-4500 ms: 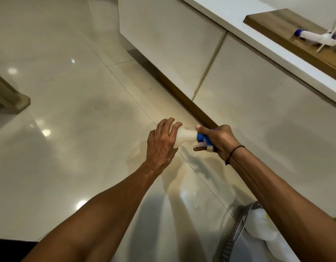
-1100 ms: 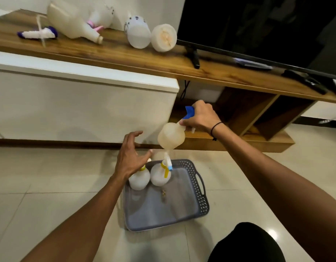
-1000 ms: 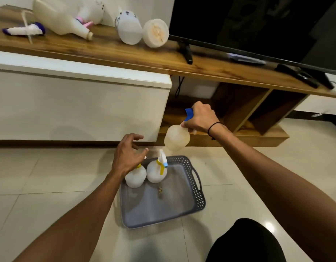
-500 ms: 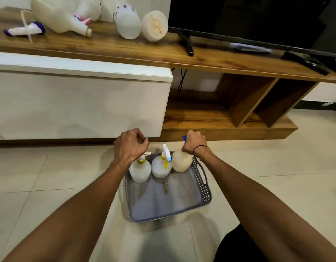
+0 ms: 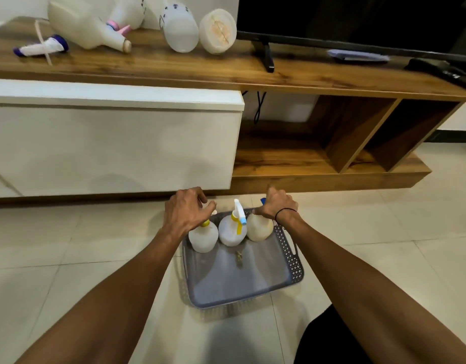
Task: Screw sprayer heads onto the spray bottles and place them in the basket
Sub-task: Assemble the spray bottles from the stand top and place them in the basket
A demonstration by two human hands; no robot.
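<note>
A grey perforated basket sits on the tiled floor. Three spray bottles stand in a row along its far side. My left hand curls over the sprayer head of the left bottle, which has a yellow collar. The middle bottle carries a white, yellow and blue sprayer and is untouched. My right hand grips the blue sprayer head of the cream bottle, which stands at the right end of the row, inside the basket.
On the wooden shelf above lie a loose purple sprayer head, a bottle without a head, a pink sprayer and two more bottles. A TV and remote stand to the right. White cabinet fronts face the basket.
My right hand carried the cream bottle down from mid-air and stood it in the basket beside the middle bottle. My left hand moved onto the left bottle's sprayer head.
</note>
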